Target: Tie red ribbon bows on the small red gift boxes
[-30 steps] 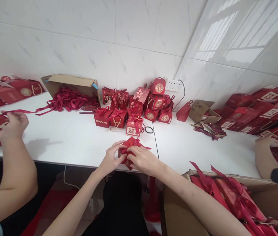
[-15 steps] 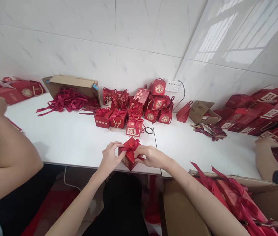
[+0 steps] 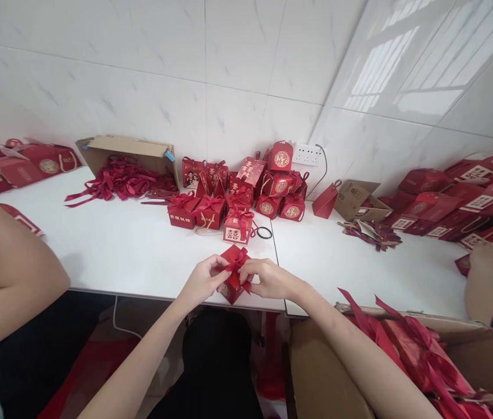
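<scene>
A small red gift box (image 3: 231,293) stands near the front edge of the white table, turned with one corner towards me. A red ribbon bow (image 3: 238,259) is on its top. My left hand (image 3: 209,278) pinches the ribbon from the left, thumb and fingers together. From the right, my right hand (image 3: 260,276) grips the bow's other side between thumb and fingertips. The fingers hide part of the knot. Just behind the box is another bowed gift box (image 3: 236,233) with a white double-character panel.
Finished-looking red boxes (image 3: 281,186) are stacked by the wall beside a power strip (image 3: 307,153). Loose ribbons (image 3: 120,177) spill from a cardboard box (image 3: 131,144). A large carton (image 3: 325,361) stands front right. Co-workers' arms (image 3: 15,256) reach in at both sides.
My left hand has shifted right, from the box's left edge to the ribbon near the knot. My right hand stays at the bow. The co-workers' arms have moved slightly.
</scene>
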A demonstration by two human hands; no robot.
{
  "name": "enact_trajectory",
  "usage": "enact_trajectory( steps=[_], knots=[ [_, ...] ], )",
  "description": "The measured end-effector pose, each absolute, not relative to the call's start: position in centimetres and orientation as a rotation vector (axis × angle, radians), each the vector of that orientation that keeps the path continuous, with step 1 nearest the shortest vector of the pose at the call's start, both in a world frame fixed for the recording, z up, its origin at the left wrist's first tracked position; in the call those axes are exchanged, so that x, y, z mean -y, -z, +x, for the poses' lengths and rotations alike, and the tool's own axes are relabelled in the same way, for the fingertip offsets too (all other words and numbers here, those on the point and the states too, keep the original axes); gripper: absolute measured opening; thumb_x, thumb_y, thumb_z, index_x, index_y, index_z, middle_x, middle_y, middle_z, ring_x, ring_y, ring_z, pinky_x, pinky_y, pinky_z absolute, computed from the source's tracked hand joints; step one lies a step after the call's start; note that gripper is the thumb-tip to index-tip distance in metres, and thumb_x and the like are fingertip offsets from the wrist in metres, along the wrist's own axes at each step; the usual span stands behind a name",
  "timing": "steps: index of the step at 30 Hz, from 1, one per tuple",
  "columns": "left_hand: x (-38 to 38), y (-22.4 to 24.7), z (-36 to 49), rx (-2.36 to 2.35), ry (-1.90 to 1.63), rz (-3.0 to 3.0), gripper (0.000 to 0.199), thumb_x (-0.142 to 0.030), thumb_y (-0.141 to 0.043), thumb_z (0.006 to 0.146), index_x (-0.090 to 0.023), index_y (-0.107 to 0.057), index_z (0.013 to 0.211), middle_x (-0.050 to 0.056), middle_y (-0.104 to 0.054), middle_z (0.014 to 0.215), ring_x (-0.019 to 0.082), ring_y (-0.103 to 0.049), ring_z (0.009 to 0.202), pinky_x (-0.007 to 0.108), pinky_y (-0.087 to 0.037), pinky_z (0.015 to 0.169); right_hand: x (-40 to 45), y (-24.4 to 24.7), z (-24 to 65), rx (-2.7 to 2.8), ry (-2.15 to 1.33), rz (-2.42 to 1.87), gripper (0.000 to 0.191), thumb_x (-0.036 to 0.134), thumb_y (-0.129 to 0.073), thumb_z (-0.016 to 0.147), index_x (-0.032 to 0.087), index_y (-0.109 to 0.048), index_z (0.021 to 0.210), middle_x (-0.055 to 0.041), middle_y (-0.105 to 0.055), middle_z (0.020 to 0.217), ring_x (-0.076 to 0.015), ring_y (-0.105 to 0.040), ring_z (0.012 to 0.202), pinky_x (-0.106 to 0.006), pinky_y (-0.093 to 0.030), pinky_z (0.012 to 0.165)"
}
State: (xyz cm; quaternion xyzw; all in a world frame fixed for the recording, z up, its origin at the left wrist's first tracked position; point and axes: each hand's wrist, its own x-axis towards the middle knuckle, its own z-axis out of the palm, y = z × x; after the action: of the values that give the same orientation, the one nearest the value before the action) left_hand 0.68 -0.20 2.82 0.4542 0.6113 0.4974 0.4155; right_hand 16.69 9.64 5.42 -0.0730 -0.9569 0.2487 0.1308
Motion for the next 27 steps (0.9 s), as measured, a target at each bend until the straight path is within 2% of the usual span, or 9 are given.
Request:
enact_trajectory(
  steps=[3, 7, 10, 12, 14, 19, 22, 25, 27],
  knots=[
    [-0.1, -2.8, 0.8, -1.453, -1.303, 0.991, 0.026, -0.038, -0.061, 0.068, -0.017, -0.050, 0.076, -0.008, -0.044, 0.046, 0.004, -0.035, 0.033, 0.015, -0.020, 0.033, -9.7, -5.4, 16.7, 2.784, -0.710, -0.208, 0.020, -0.001, -0.055, 0.066, 0.015, -0.061, 0.076, -0.0020, -0.066, 0.078, -0.0126, -0.057, 0.073, -0.024, -0.045, 0.070],
    [-0.3, -2.8, 0.5, -1.275, -1.379, 0.834, 0.030, -0.035, -0.066, 0.063, -0.017, -0.050, 0.082, -0.006, -0.054, 0.062, -0.001, -0.030, 0.029, 0.014, -0.012, 0.030, -9.7, -5.4, 16.7, 2.794, -0.699, -0.201, 0.019, 0.000, -0.057, 0.066, 0.015, -0.062, 0.075, -0.0020, -0.065, 0.080, -0.0126, -0.057, 0.073, -0.024, -0.045, 0.071],
    [-0.4, -2.8, 0.0, -1.172, -1.316, 0.805, 0.032, -0.040, -0.061, 0.068, -0.020, -0.049, 0.090, -0.011, -0.037, 0.042, 0.001, -0.019, 0.026, 0.014, -0.007, 0.029, -9.8, -5.4, 16.7, 2.806, -0.701, -0.190, 0.018, 0.000, -0.059, 0.065, 0.015, -0.063, 0.075, -0.0023, -0.065, 0.081, -0.0126, -0.057, 0.074, -0.024, -0.045, 0.071],
    [-0.5, -2.7, -0.4, -1.214, -1.285, 0.837, 0.031, -0.043, -0.056, 0.071, -0.020, -0.048, 0.090, -0.013, -0.025, 0.036, 0.003, -0.016, 0.026, 0.015, -0.006, 0.030, -9.8, -5.5, 16.7, 2.805, -0.708, -0.181, 0.017, 0.001, -0.059, 0.065, 0.015, -0.064, 0.074, -0.0025, -0.064, 0.080, -0.0125, -0.057, 0.073, -0.023, -0.045, 0.070],
    [-0.5, -2.6, -0.7, -1.377, -1.283, 0.963, 0.026, -0.042, -0.053, 0.073, -0.020, -0.050, 0.086, -0.011, -0.033, 0.041, 0.003, -0.022, 0.027, 0.016, -0.013, 0.030, -9.8, -5.6, 16.8, 2.796, -0.730, -0.163, 0.014, 0.004, -0.061, 0.067, 0.015, -0.065, 0.074, -0.0029, -0.065, 0.079, -0.0127, -0.058, 0.073, -0.023, -0.046, 0.069],
    [0.0, -2.8, -0.5, -1.967, -1.176, 1.571, 0.015, -0.028, -0.048, 0.076, -0.021, -0.056, 0.087, 0.002, -0.059, 0.087, 0.012, -0.055, 0.059, 0.025, -0.045, 0.057, -9.7, -5.8, 16.9, 2.776, -0.821, -0.149, 0.008, 0.011, -0.063, 0.070, 0.015, -0.069, 0.074, -0.0026, -0.066, 0.077, -0.0112, -0.059, 0.069, -0.022, -0.047, 0.068],
    [0.1, -3.0, 0.2, -2.237, -1.184, 1.742, 0.025, -0.019, -0.047, 0.073, -0.021, -0.055, 0.097, 0.006, -0.051, 0.108, 0.018, -0.057, 0.081, 0.033, -0.047, 0.074, -9.7, -5.7, 16.9, 2.782, -0.785, -0.130, 0.007, 0.012, -0.063, 0.071, 0.015, -0.069, 0.071, -0.0021, -0.065, 0.074, -0.0106, -0.058, 0.066, -0.021, -0.046, 0.066],
    [-0.5, -2.7, 1.1, -2.218, -1.172, 1.865, 0.017, -0.020, -0.049, 0.075, -0.021, -0.058, 0.090, 0.007, -0.050, 0.111, 0.026, -0.047, 0.107, 0.042, -0.040, 0.092, -9.6, -5.5, 16.9, 2.815, -0.669, -0.089, 0.008, 0.012, -0.062, 0.071, 0.016, -0.069, 0.072, -0.0018, -0.064, 0.072, -0.0111, -0.057, 0.067, -0.022, -0.046, 0.068],
    [-1.1, -2.1, 1.5, -2.182, -1.108, 1.815, 0.011, -0.025, -0.049, 0.078, -0.021, -0.058, 0.084, 0.007, -0.051, 0.111, 0.027, -0.045, 0.109, 0.047, -0.037, 0.094, -9.4, -5.4, 16.9, 2.852, -0.579, -0.071, 0.008, 0.013, -0.061, 0.072, 0.016, -0.069, 0.073, -0.0024, -0.063, 0.073, -0.0116, -0.057, 0.068, -0.022, -0.046, 0.069]
  ],
)
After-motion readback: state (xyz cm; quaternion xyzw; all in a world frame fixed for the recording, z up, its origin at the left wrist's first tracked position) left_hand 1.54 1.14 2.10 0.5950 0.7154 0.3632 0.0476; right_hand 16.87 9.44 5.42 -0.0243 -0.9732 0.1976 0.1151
